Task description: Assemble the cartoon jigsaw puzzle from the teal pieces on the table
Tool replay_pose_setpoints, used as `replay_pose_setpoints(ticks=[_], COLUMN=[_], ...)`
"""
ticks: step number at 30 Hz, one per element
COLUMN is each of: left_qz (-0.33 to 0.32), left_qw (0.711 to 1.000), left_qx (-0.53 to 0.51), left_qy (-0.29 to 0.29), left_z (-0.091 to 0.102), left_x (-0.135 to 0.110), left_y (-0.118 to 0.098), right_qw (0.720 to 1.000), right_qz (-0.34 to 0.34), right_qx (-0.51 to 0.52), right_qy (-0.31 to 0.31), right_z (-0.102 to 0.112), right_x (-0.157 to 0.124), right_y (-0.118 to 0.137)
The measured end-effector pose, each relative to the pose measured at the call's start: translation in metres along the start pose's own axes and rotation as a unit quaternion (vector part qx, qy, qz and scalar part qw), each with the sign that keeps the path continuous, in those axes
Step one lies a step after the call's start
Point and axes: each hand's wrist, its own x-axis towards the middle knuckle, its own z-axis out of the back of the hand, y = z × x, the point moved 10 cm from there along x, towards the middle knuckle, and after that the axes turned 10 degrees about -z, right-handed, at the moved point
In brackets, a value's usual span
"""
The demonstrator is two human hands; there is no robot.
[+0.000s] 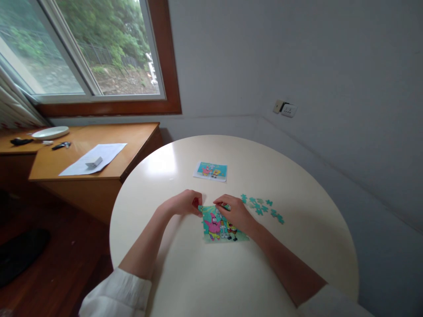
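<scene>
A partly assembled cartoon jigsaw puzzle (220, 226) lies on the round cream table (185, 273) in front of me. My left hand (185, 202) rests curled at the puzzle's upper left corner, fingertips touching its edge. My right hand (235, 212) is pinched on a teal puzzle piece (225, 206) at the puzzle's top edge. Several loose teal pieces (262, 207) lie scattered just right of my right hand. A small reference picture card (210, 171) sits farther back on the table.
A wooden desk (82, 176) stands to the left under a window, bearing a sheet of paper (94, 159), a white plate (50, 132) and small dark items. A wall socket (286, 108) is on the grey wall. Dark wooden floor lies left.
</scene>
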Motion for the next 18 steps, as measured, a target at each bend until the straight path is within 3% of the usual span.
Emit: replay_pose_setpoints(ticks=[18], left_qz=[0.012], left_qw=[1.000], left_qx=[0.020], left_qy=[-0.008], left_z=[0.0037], left_x=[-0.0013], left_y=[-0.0017], right_qw=[1.000], right_qz=[0.002], right_qx=[0.000], right_qy=[-0.001], right_z=[0.0010], right_x=[-0.0004], right_y=[0.0025])
